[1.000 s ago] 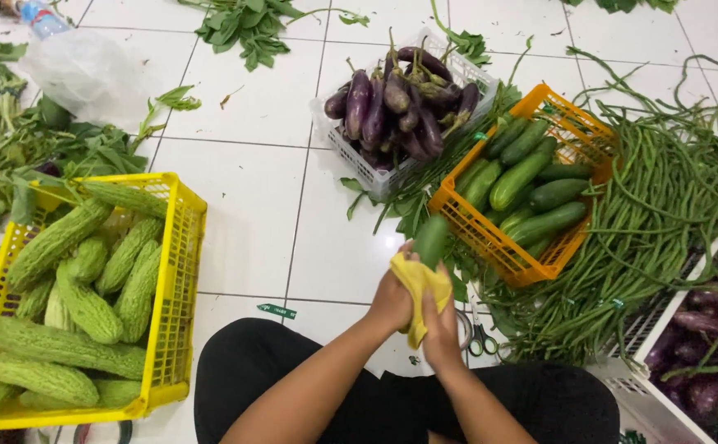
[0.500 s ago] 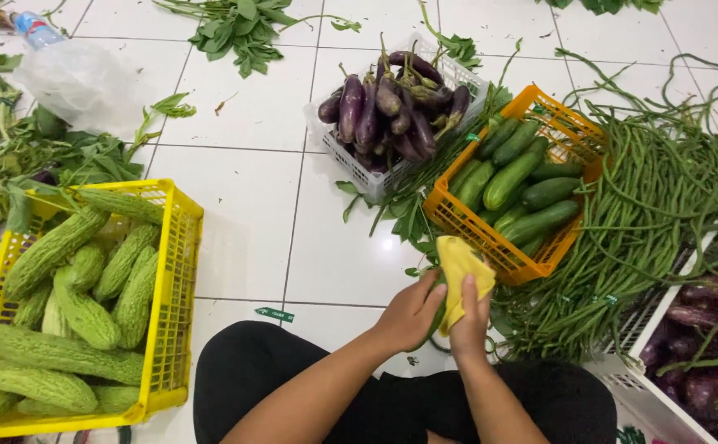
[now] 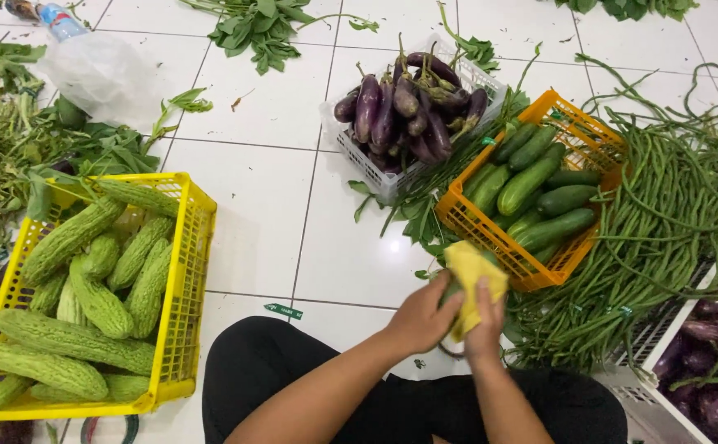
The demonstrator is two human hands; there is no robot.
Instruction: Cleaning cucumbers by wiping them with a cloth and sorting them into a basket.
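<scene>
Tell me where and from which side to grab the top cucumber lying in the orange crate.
Grip the top cucumber around its middle, coming straight down from above. It lies slanted on the pile in the orange crate, so its upper side is free, while the crate walls and neighbouring cucumbers block the sides. Set the fingers across its width, since the round body is narrow enough there to wrap.
</scene>
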